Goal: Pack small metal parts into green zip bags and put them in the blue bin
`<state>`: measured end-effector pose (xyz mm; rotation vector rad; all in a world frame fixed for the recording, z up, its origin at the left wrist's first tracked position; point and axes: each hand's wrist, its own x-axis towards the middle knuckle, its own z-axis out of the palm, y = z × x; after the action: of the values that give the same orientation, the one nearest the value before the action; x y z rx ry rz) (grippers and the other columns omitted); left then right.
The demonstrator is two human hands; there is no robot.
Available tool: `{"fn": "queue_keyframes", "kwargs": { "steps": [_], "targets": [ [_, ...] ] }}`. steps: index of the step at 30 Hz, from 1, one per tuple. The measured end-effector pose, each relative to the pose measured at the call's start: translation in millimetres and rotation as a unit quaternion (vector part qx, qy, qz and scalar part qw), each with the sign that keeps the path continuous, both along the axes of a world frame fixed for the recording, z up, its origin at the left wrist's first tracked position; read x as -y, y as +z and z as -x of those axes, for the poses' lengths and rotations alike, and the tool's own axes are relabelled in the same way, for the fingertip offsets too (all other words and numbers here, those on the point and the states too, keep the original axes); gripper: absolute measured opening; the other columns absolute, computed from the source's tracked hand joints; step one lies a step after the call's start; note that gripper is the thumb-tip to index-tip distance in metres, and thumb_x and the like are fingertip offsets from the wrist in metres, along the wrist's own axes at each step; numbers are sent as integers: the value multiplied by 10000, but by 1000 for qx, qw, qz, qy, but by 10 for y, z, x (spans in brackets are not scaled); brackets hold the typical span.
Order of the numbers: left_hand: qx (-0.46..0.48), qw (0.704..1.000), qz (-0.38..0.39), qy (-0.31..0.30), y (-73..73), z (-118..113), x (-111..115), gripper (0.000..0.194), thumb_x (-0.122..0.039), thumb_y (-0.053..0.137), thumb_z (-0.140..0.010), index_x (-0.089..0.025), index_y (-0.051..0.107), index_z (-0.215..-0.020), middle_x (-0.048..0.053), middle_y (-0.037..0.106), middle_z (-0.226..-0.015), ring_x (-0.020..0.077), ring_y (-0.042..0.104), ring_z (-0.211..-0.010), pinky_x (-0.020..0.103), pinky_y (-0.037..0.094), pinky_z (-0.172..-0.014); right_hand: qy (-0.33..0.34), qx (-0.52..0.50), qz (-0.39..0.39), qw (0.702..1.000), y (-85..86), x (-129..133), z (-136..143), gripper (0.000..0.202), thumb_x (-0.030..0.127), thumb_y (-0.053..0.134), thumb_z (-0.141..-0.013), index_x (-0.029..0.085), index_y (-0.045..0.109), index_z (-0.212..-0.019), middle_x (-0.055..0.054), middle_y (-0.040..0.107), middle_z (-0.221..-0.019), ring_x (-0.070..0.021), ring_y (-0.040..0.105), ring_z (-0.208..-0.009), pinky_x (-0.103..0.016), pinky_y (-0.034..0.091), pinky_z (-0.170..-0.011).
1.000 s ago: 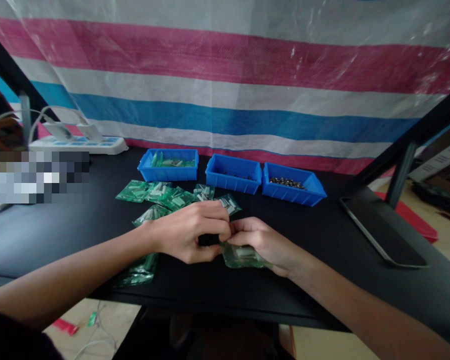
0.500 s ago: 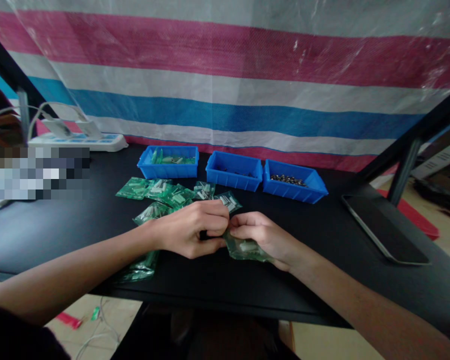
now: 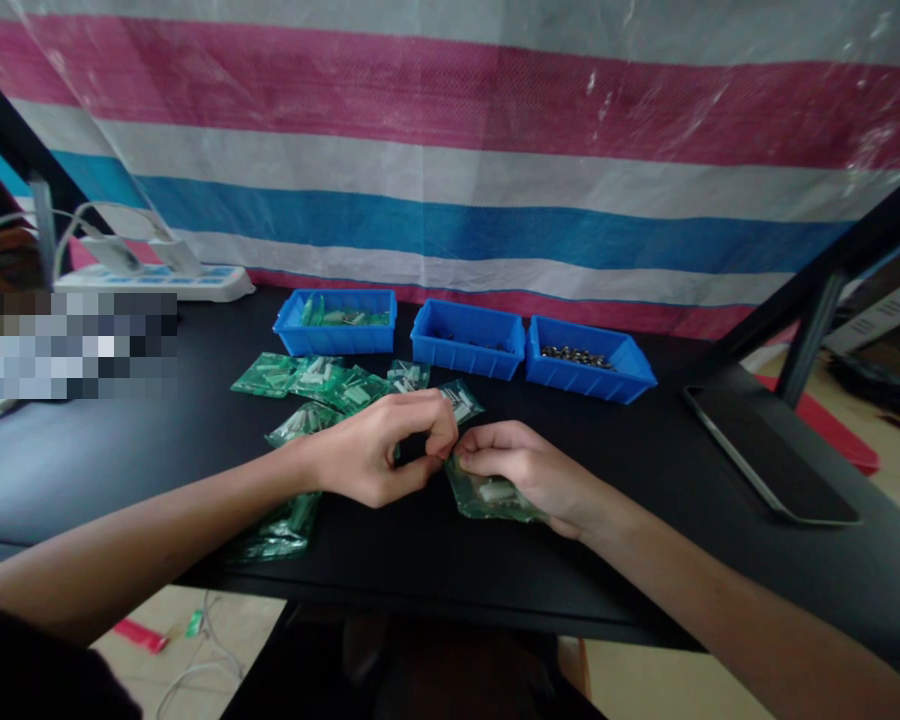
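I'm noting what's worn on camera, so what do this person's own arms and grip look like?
The left grip and right grip are both ungloved, and no watch or bracelet shows. A dark sleeve shows high on the left arm; the right forearm is bare up to the picture's edge.

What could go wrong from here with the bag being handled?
The right hand pinches the small green bag near its upper edge, so it might slip or, if its mouth is open, which I can't tell, spill its pieces.

Another green bag lies near the front edge of the table, partly hidden by the left forearm, which could nudge it off.
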<state>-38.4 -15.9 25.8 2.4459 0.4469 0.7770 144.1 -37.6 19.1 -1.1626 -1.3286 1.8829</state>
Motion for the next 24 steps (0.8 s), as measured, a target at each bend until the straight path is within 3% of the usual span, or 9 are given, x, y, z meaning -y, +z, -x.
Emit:
{"fn": "queue_keyframes", "kwargs": {
  "steps": [7,14,24],
  "targets": [
    [-9,999,28,-19,33,8,3,211,24,450,-645,-175,412,-705,27,529,-778,123,490,-731,240,412,-671,8,6,-5,1000,-16,-8,-7,55,170,559,-647,132,600,-648,28,507,-554,-61,427,-486,-204,290,-494],
    [-44,998,40,-23,-22,2,6,195,28,450,-703,-167,448,-715,8,522,-751,109,485,-732,217,402,-666,12,-1,-3,1000,-6,-2,-14,61,151,568,-632,131,621,-654,18,540,-571,-66,459,-509,-199,322,-500],
    [34,999,-27,-7,-39,-13,-24,171,0,463,-781,-163,466,-731,24,550,-751,112,509,-752,233,422,-697,-36,-4,13,999,27,-22,-9,52,162,583,-620,122,614,-637,24,537,-539,-58,457,-475,-191,307,-465]
  ]
}}
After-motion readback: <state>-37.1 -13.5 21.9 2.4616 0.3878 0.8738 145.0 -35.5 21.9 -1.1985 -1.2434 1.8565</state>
